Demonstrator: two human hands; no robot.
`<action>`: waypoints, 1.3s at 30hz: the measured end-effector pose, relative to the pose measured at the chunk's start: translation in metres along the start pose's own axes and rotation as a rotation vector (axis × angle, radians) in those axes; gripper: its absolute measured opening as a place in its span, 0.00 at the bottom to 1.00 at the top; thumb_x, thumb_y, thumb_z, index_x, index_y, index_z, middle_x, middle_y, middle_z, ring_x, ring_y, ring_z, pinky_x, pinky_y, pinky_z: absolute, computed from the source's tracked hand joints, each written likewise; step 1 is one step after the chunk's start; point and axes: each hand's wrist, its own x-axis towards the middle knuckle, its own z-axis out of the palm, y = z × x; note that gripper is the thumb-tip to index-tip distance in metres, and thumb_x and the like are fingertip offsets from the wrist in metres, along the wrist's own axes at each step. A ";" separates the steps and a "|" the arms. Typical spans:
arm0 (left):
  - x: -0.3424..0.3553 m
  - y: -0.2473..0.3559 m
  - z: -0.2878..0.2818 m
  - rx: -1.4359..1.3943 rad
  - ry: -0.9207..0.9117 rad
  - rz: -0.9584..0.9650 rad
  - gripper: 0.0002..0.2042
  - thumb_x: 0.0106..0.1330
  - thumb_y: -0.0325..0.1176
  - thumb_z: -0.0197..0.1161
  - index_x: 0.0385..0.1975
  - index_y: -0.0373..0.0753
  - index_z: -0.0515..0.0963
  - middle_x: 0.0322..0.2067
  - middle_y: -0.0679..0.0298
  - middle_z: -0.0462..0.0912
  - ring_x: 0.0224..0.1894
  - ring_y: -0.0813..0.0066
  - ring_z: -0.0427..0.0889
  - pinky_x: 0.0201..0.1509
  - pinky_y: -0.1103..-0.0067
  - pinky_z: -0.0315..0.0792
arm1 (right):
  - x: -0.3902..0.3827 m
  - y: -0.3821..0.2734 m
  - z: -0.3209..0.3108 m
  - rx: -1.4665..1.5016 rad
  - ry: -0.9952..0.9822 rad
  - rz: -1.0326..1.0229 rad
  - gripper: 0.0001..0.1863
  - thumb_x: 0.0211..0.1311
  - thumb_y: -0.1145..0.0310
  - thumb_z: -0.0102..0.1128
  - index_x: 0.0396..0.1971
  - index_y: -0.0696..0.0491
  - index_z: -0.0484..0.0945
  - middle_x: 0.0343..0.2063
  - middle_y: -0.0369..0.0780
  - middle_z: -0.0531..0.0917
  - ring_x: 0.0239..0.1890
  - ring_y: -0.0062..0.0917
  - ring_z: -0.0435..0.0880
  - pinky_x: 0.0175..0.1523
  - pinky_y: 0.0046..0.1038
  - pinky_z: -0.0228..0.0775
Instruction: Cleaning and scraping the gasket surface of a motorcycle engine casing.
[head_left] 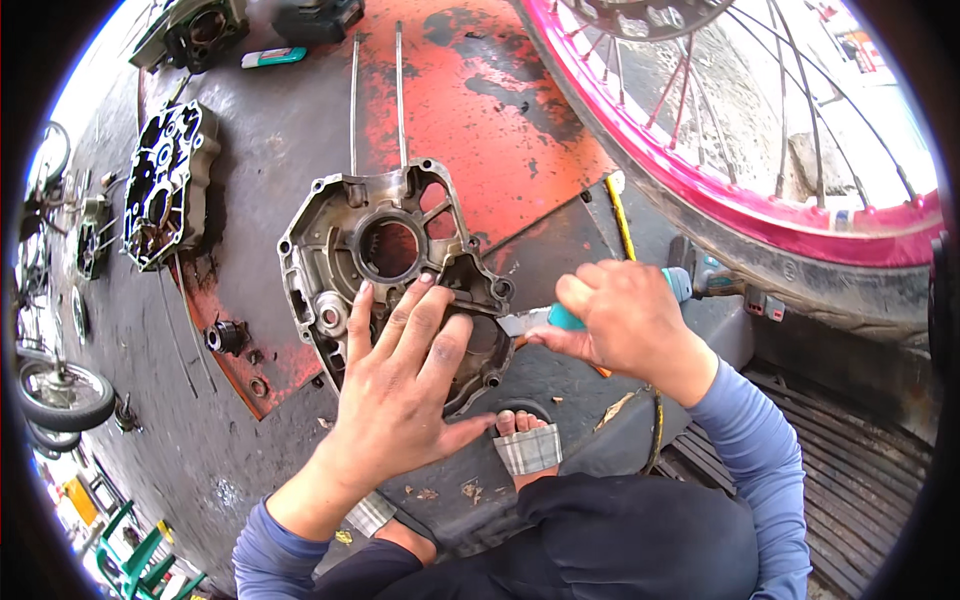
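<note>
Your left hand (pixel 400 385) lies flat, fingers spread, pinning the engine crankcase half (pixel 390 265) to the floor, while your right hand (pixel 625 325), fist closed on a teal-handled scraper (pixel 545 320), points its blade leftward at the casing's near-right edge.
</note>
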 end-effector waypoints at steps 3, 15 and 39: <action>0.001 0.007 0.002 -0.002 0.050 -0.079 0.42 0.40 0.40 0.78 0.61 0.36 0.70 0.62 0.52 0.69 0.71 0.52 0.65 0.76 0.48 0.47 | 0.005 -0.007 0.001 -0.026 0.010 -0.025 0.27 0.59 0.39 0.64 0.20 0.49 0.74 0.16 0.38 0.75 0.20 0.33 0.80 0.24 0.36 0.71; -0.011 0.007 0.009 0.015 0.101 -0.155 0.47 0.39 0.42 0.79 0.67 0.45 0.70 0.70 0.43 0.62 0.74 0.47 0.60 0.77 0.44 0.41 | -0.009 0.024 -0.003 -0.078 0.040 0.415 0.25 0.66 0.48 0.64 0.20 0.52 0.71 0.14 0.43 0.74 0.17 0.41 0.77 0.22 0.39 0.66; -0.009 0.003 0.023 -0.025 0.213 -0.172 0.50 0.37 0.38 0.76 0.67 0.33 0.61 0.68 0.49 0.68 0.73 0.51 0.65 0.78 0.48 0.41 | 0.022 -0.030 -0.007 0.054 -0.034 0.067 0.22 0.64 0.48 0.65 0.23 0.51 0.75 0.17 0.39 0.79 0.20 0.35 0.83 0.25 0.36 0.72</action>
